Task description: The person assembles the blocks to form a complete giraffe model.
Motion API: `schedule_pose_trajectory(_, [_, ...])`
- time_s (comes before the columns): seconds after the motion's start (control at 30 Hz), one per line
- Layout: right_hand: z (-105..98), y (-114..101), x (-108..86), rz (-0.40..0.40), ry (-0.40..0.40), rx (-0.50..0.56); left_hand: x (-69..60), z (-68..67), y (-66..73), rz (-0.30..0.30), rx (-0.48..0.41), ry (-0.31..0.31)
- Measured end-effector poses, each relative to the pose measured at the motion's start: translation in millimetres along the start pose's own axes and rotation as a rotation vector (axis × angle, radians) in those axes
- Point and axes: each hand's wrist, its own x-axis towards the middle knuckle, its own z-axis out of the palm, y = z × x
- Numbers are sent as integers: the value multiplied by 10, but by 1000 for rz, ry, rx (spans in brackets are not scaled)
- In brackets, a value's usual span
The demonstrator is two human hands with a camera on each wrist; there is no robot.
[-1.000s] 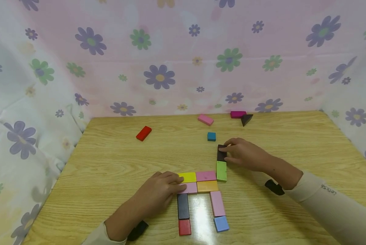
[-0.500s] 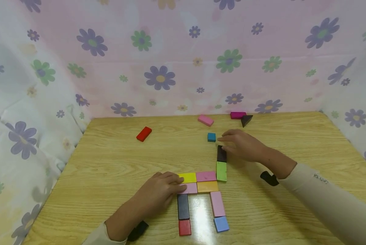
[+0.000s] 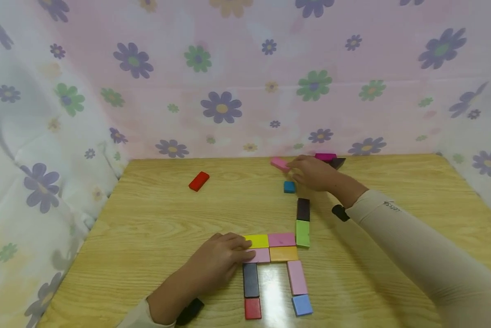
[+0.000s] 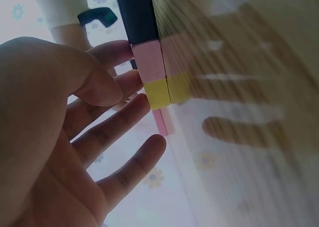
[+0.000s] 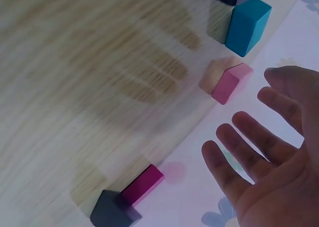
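Observation:
My left hand (image 3: pixel 212 260) rests its fingertips on the left ends of a yellow block (image 3: pixel 258 240) and a light pink block (image 3: pixel 261 256). In the left wrist view, its fingers lie against the sides of these blocks. My right hand (image 3: pixel 317 173) is stretched to the back of the table, fingers extended beside a pink block (image 3: pixel 279 164). The right wrist view shows that pink block (image 5: pixel 231 82) just off the fingertips, with nothing held. Below this hand lies a blue block (image 3: pixel 289 187). A black block (image 3: pixel 303 209) joins a lime green block (image 3: pixel 303 234) end to end.
Other blocks in the arrangement are magenta-pink (image 3: pixel 281 239), orange (image 3: pixel 283 253), dark grey (image 3: pixel 251 280), red (image 3: pixel 253 309), pink (image 3: pixel 297 277) and light blue (image 3: pixel 302 304). A loose red block (image 3: pixel 198 181), a magenta block (image 3: pixel 325 157) and a black triangular block (image 3: pixel 337 163) lie farther back.
My right hand has left the black block and moved to the back, up to the pink block. The left hand stays at the yellow and light pink blocks.

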Motion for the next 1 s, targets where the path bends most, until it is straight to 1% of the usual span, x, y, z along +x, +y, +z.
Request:
schedule_pose_trajectory(0.13, [16, -3, 143, 29, -31, -7, 13, 2, -9, 12, 6, 9])
schedule_pose_trajectory(0.2, [29, -6, 213, 61, -50, 6, 17, 5, -14, 17, 8, 10])
schedule_pose_trajectory(0.3, [38, -15, 298, 77, -68, 31, 17, 7, -17, 17, 9, 5])
schedule_pose_trajectory(0.37, [34, -28, 338, 69, -71, 40, 16, 12, -20, 17, 7, 4])
schedule_pose_trajectory(0.53, [27, -39, 414, 31, -65, 12, 12, 7, -13, 4, 0, -8])
schedule_pose_trajectory(0.63, [20, -40, 430, 37, -72, -7, 18, 0, -2, -2, -2, -13])
schedule_pose_trajectory(0.8, [27, -20, 444, 49, -100, -63, 21, 8, -6, 12, 11, 8])
schedule_pose_trajectory(0.9, [37, -11, 474, 32, -92, -94, 16, 17, -13, 20, 23, 21])
schedule_pose_trajectory(1.0, [40, -20, 510, 16, -69, -100, 10, 21, -18, 17, 25, 23])
